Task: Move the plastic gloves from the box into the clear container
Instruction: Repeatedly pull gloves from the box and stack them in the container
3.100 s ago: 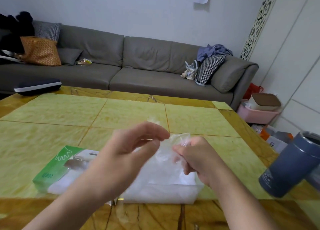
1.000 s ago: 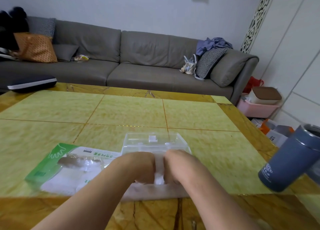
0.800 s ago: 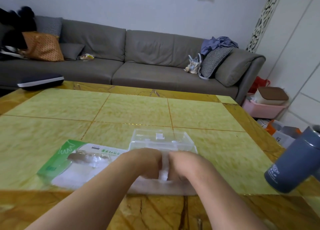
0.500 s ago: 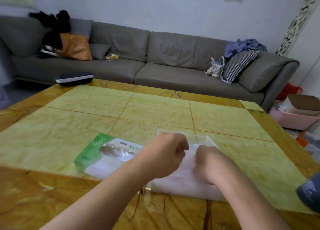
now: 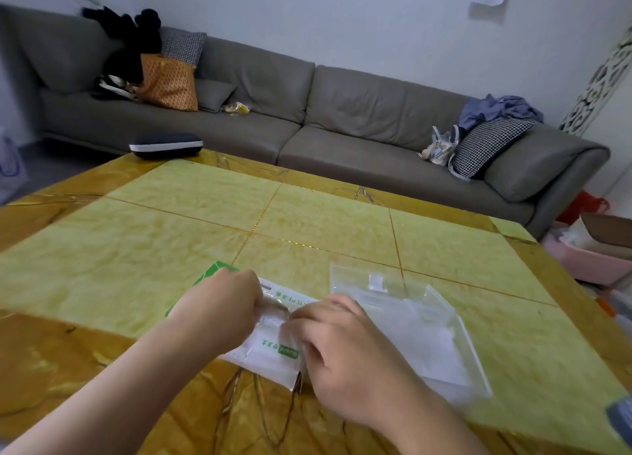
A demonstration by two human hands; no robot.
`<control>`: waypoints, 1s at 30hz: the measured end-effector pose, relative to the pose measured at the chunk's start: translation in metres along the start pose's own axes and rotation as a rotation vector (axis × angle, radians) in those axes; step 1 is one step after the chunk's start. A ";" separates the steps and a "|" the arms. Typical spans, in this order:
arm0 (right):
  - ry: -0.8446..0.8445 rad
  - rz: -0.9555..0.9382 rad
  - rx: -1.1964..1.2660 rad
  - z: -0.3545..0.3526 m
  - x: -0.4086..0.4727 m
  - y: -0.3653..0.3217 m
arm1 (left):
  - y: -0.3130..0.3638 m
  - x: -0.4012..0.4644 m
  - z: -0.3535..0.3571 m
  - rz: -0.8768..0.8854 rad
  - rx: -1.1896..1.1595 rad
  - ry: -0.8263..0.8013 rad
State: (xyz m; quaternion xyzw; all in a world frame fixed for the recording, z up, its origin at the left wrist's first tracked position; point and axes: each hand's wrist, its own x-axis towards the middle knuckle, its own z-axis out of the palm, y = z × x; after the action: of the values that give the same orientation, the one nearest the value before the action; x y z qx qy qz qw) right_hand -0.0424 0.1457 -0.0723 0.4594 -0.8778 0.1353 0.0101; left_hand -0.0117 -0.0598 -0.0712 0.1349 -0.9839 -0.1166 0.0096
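Both hands' grips, left (image 5: 222, 307) and right (image 5: 337, 345), pinch gloves (image 5: 273, 319) at the box (image 5: 270, 352) (green-white).

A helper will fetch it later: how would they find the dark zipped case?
Start at the yellow-tiled table before the grey sofa. At its far left corner lies the dark zipped case, alone there. Flat, oval, navy with a white band.

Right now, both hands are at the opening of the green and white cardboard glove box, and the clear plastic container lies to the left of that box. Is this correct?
Not quite. In the head view both hands, left hand and right hand, are at the green and white cardboard glove box, but the clear plastic container lies to its right, not its left.
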 end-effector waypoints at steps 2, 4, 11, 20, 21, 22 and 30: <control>-0.027 0.003 -0.032 0.006 0.002 0.000 | -0.001 0.003 -0.002 0.016 -0.012 -0.034; -0.031 0.001 -0.036 0.006 0.003 0.000 | 0.000 0.004 -0.003 0.053 -0.027 -0.064; -0.035 0.014 -0.001 0.003 0.002 -0.003 | 0.000 0.005 -0.002 0.066 -0.046 -0.047; -0.032 0.051 0.040 -0.002 -0.003 -0.005 | 0.001 0.001 -0.019 0.085 -0.316 0.183; -0.024 0.054 0.047 -0.003 -0.004 -0.004 | 0.001 0.000 -0.019 0.094 -0.316 0.204; -0.022 0.056 0.049 -0.004 -0.005 -0.004 | 0.001 0.000 -0.018 0.103 -0.324 0.228; -0.052 0.003 -0.013 -0.009 -0.004 -0.008 | 0.013 -0.004 0.000 0.347 -0.301 0.238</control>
State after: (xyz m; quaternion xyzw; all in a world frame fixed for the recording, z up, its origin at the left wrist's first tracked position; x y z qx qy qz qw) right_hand -0.0342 0.1466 -0.0627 0.4616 -0.8792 0.1177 -0.0102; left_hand -0.0115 -0.0467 -0.0681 -0.0263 -0.9559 -0.2415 0.1650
